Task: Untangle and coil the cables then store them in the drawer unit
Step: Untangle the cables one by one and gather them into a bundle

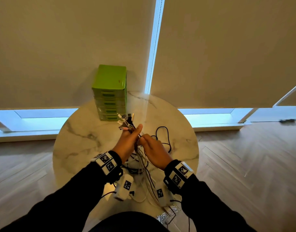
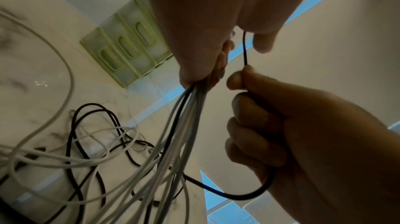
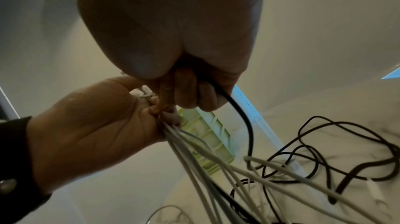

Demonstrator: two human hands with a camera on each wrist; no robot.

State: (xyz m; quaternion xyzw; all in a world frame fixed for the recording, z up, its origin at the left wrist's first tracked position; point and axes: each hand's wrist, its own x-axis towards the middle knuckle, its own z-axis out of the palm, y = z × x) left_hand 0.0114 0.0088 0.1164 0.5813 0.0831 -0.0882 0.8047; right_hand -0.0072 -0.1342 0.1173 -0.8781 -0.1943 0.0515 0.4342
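Note:
My left hand (image 1: pixel 129 139) grips a bundle of white and black cables (image 2: pixel 186 107) above the round marble table (image 1: pixel 86 131), with the plug ends (image 1: pixel 125 120) sticking out past its thumb. Close beside it, my right hand (image 1: pixel 152 148) pinches a thin black cable (image 2: pixel 245 49) that runs up to the left hand and loops down under the right fist (image 3: pixel 240 113). The cables' loose lengths lie tangled on the table (image 3: pixel 324 167). A green drawer unit (image 1: pixel 111 92) stands at the table's far edge, its drawers closed.
A black cable loop (image 1: pixel 165 136) lies on the table right of my hands. More white cables (image 1: pixel 143 190) trail to the near edge between my wrists. Roller blinds and a window sill stand behind the table; wooden floor surrounds it.

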